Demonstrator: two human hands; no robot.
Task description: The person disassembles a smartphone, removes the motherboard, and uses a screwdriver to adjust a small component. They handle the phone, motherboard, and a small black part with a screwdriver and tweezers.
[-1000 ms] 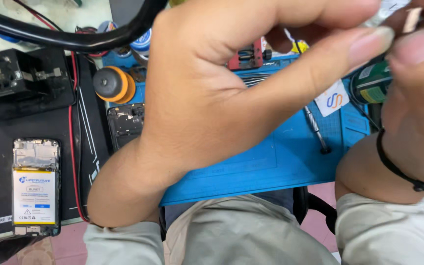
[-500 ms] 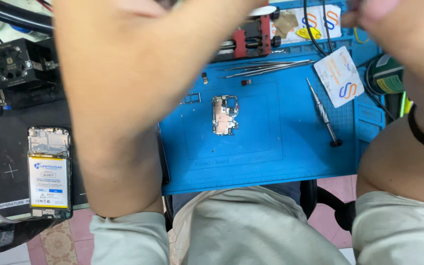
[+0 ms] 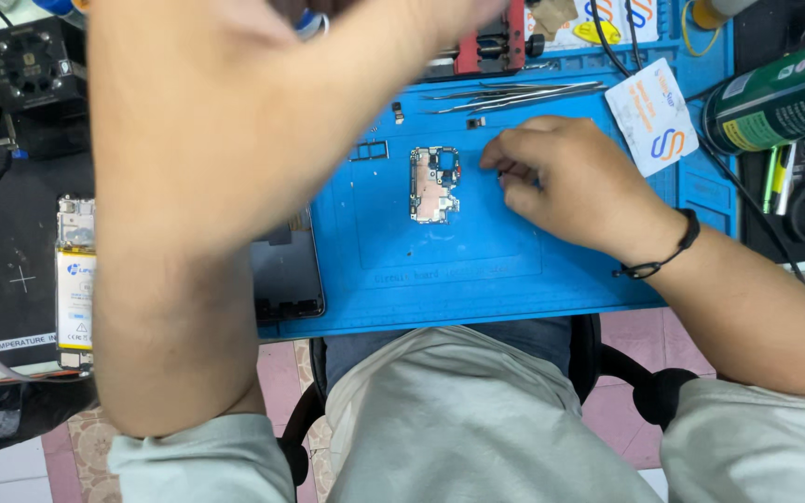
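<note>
My left forearm (image 3: pixel 188 205) is raised close to the camera and fills the left half of the view. My left hand (image 3: pixel 393 23) is cut off by the top edge, so its fingers are hidden. My right hand (image 3: pixel 570 186) rests knuckles-up on the blue work mat (image 3: pixel 440 270), its curled fingertips touching the mat just right of a small phone circuit board (image 3: pixel 435 183). Whether the fingertips pinch anything is hidden. A black cord bracelet circles the right wrist.
Several tweezers (image 3: pixel 514 93) lie at the mat's far side, by a red fixture (image 3: pixel 491 42) and a white card (image 3: pixel 652 116). A green can (image 3: pixel 780 93) lies at the right. An opened phone with its battery (image 3: pixel 76 279) and a dark cover (image 3: pixel 286 270) sit at the left.
My right hand has come down from near the camera onto the mat beside the circuit board. My left arm stays raised and has shifted a little to the right.
</note>
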